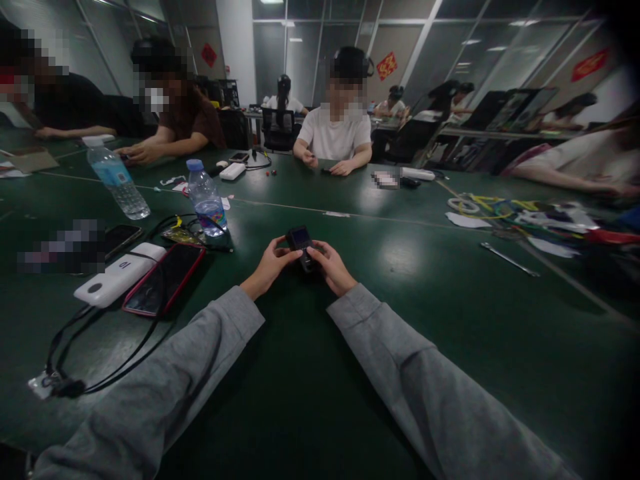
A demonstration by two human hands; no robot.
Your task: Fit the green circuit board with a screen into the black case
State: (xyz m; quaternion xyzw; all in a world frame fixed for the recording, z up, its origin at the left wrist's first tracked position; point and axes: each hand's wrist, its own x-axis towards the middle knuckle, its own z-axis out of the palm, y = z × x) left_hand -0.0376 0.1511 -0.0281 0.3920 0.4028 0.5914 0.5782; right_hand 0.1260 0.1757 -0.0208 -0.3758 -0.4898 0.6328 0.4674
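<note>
Between my two hands is a small black handheld device (301, 237) with a dark screen at its upper end. Its exact kind is hard to make out. My left hand (273, 265) grips its left side, thumb lying on the front below the screen. On the right side my right hand (330, 265) holds it the same way, thumb on the front face. The device is tilted so the screen faces me, just over the green tabletop (280, 387). My fingers behind it are partly hidden.
To the left are a red-edged phone (165, 279), a white power bank (120, 273), black cables and two water bottles (206, 200). A wrench (510, 260) and a pile of cables (540, 220) lie right. Across the table a person in a white shirt (336, 137) sits.
</note>
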